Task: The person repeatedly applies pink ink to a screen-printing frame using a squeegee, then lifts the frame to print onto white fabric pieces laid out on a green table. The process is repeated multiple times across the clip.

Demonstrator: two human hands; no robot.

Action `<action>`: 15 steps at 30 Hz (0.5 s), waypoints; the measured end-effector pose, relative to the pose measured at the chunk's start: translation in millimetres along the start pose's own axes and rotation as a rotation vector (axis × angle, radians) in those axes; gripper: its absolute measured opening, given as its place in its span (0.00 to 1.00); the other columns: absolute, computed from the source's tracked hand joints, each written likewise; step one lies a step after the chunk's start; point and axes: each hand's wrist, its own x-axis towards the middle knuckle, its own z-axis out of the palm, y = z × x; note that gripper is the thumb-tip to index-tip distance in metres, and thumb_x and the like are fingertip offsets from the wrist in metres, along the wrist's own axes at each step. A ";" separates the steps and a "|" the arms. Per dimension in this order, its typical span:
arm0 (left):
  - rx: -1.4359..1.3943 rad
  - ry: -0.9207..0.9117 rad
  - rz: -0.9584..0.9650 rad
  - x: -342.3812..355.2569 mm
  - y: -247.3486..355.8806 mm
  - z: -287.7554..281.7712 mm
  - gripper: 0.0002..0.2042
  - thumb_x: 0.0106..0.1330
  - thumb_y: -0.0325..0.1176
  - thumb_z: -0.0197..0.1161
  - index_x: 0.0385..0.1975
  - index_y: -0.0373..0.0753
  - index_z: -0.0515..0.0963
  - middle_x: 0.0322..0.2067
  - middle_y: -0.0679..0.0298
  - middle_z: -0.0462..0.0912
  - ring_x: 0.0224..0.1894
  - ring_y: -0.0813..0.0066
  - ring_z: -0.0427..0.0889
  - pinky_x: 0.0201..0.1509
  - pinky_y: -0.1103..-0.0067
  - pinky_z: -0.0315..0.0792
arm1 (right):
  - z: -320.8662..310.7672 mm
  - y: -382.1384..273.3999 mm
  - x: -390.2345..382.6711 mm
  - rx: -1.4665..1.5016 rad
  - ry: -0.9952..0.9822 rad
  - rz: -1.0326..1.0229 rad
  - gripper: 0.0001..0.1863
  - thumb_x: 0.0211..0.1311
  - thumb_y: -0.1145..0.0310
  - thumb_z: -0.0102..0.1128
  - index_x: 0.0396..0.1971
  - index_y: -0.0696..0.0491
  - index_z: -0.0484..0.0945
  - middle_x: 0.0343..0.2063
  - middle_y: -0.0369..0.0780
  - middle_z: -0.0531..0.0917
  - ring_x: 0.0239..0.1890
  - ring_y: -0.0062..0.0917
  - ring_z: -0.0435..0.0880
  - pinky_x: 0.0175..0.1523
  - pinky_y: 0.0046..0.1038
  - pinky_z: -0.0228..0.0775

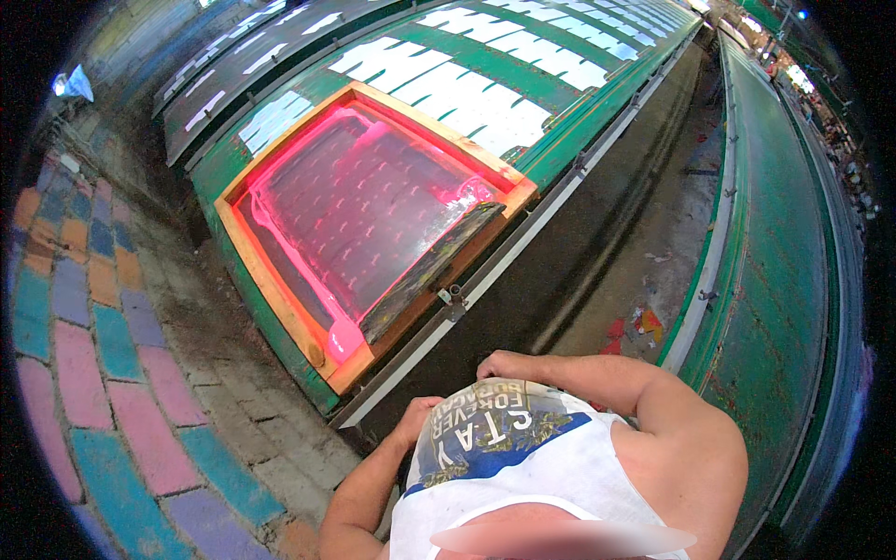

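My left hand [417,416] is at the lower left edge of my white sleeveless shirt [551,429], with its fingers mostly hidden. At the shirt's front hem, my right hand [502,365] is curled closed; whatever it may hold is hidden. Beyond both hands, and apart from them, a wooden-framed printing screen [373,224] lies on a long green table [551,112]. Pink ink streaks its mesh, thickest along the sides and at the corners. A dark-stained squeegee [434,273] rests along the screen's near right side.
White cut pieces [411,75] lie in rows along the green table. A metal rail [504,275] with small clamps edges it. A dark aisle floor [607,233] separates it from another green table [775,271] on the right. Colourfully painted bricks [121,392] are at left.
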 end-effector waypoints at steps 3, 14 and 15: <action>0.079 -0.001 0.049 0.2 5.5 -5.6 0.09 0.78 0.29 0.69 0.49 0.32 0.91 0.38 0.69 0.92 0.39 0.83 0.87 0.47 0.79 0.83 | 1.1 7.0 11.1 0.053 -0.021 -0.077 0.13 0.66 0.62 0.75 0.32 0.58 0.88 0.30 0.44 0.87 0.36 0.33 0.88 0.44 0.38 0.79; 0.287 -0.002 0.023 1.5 26.3 -1.3 0.10 0.76 0.30 0.73 0.51 0.34 0.92 0.41 0.69 0.93 0.44 0.84 0.86 0.52 0.78 0.83 | -3.9 -10.5 7.3 0.417 -0.141 0.227 0.12 0.76 0.65 0.73 0.34 0.57 0.88 0.31 0.30 0.88 0.39 0.14 0.83 0.43 0.27 0.78; 0.387 0.007 0.137 -0.6 31.1 -6.5 0.09 0.74 0.31 0.75 0.48 0.33 0.92 0.41 0.70 0.94 0.43 0.85 0.86 0.51 0.78 0.83 | -2.4 -12.6 7.9 0.344 -0.107 0.233 0.10 0.79 0.65 0.71 0.40 0.57 0.90 0.38 0.30 0.90 0.42 0.14 0.84 0.48 0.24 0.79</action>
